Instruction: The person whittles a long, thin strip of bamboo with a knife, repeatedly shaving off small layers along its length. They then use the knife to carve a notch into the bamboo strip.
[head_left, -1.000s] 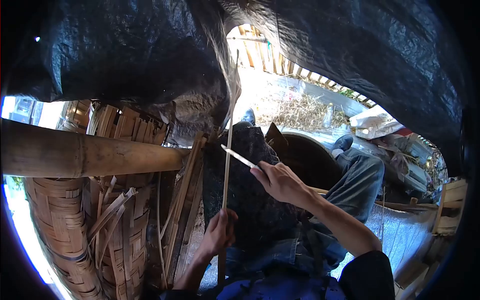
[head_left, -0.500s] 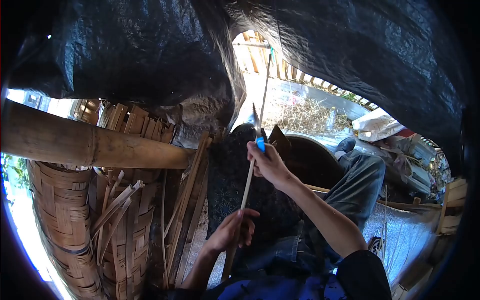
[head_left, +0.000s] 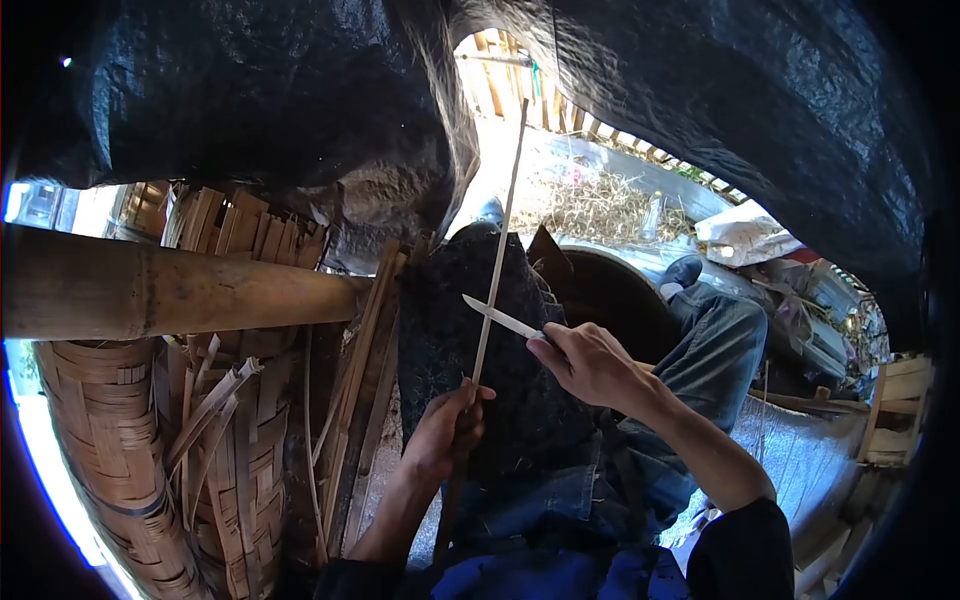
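Thin strip, wood or bamboo by the look, runs from just below the centre up to between 12 and 1 o'clock. My left hand, between 6 and 7 o'clock, has thumb and fingers pinched together on its lower end. My right hand, at 4 o'clock, is wrapped round the handle of a knife; undersides of those fingers hidden. Blade points to 10 o'clock and crosses the strip near centre; firm contact or just in front, can't tell.

Handling, my guess: strip light, stiffish, springy along its free length, likely splintery at the edges, could snap if bent hard. Best grip: low end, clear of the blade, where my left fingers sit.

Around: dark cloth over my lap, under the strip. Thick pole comes in from 9 o'clock; woven basket at 8, loose slats between 7 and 8, crowding my left side. Black sheet hangs from 10 to 2, close about the strip's far tip, so little swing room. Dark round container at 3, my jeans leg beyond it.
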